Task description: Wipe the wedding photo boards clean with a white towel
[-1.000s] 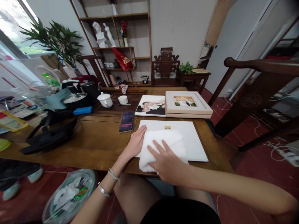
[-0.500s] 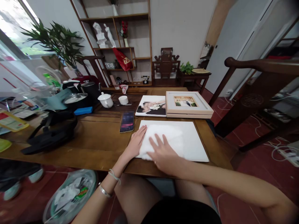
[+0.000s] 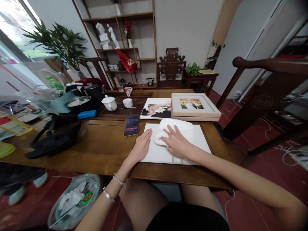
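A white flat board [image 3: 197, 142] lies on the wooden table [image 3: 101, 141] right in front of me. My right hand [image 3: 176, 142] lies flat, fingers spread, on a bunched white cloth [image 3: 183, 126] at the board's far half. My left hand [image 3: 141, 146] rests open on the board's left edge, holding it down. A yellowish mark shows on the board just under my right wrist.
A framed photo [image 3: 194, 107] and an unframed print [image 3: 156, 109] lie behind the board. A phone [image 3: 131, 125] lies to its left. Further left are a black bag [image 3: 53, 134], pots, a white teapot [image 3: 109, 103] and cup. A bin [image 3: 74, 199] stands on the floor.
My right hand has pushed the cloth away from me, from the board's near edge to its far half, bunching it up. The left hand has stayed on the left edge.
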Action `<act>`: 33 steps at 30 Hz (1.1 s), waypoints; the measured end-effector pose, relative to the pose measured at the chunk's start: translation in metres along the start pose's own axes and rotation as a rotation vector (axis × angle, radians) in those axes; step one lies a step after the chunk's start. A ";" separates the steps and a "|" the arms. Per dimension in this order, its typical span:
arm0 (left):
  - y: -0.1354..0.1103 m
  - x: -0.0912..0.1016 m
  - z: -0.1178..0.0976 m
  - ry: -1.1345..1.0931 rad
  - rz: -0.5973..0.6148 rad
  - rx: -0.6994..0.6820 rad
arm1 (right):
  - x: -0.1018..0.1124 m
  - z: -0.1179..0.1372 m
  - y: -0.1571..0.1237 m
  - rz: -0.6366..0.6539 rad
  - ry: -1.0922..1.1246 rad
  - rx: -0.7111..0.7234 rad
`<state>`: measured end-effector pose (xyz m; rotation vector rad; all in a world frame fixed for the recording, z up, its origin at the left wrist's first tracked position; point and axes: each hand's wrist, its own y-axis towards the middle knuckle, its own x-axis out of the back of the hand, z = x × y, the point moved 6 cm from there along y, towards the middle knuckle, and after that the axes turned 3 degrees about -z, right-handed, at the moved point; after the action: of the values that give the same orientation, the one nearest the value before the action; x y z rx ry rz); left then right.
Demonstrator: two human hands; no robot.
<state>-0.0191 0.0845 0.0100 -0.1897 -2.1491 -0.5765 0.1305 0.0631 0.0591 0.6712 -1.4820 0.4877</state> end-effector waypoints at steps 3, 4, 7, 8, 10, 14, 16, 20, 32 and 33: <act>0.000 0.000 0.000 0.004 -0.009 -0.004 | 0.000 0.022 -0.020 0.019 -0.018 0.027; 0.001 0.000 0.000 0.008 -0.007 -0.002 | 0.001 0.033 -0.030 0.022 -0.014 0.046; 0.001 -0.001 -0.001 0.023 0.014 0.002 | 0.004 0.068 -0.060 0.028 0.036 0.129; 0.001 -0.001 -0.001 0.027 0.019 0.002 | 0.005 0.074 -0.067 0.033 0.059 0.151; 0.000 -0.001 -0.002 0.029 0.021 0.000 | 0.007 0.075 -0.070 0.038 0.105 0.168; 0.000 -0.001 -0.001 0.023 0.018 -0.002 | 0.008 0.034 -0.038 0.025 0.176 0.081; 0.000 -0.001 -0.001 0.021 0.019 -0.003 | 0.010 0.010 -0.011 -0.007 0.220 0.052; 0.002 0.000 -0.003 0.022 0.019 0.001 | 0.014 -0.017 0.040 -0.085 0.344 0.053; 0.001 0.000 0.001 0.021 0.005 0.012 | 0.017 -0.035 0.065 -0.017 0.379 0.049; 0.001 0.000 0.001 0.019 0.003 0.011 | 0.018 -0.039 0.054 -0.012 0.371 0.033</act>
<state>-0.0190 0.0858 0.0097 -0.1809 -2.1330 -0.5631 0.1242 0.1270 0.0843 0.5782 -1.1220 0.5936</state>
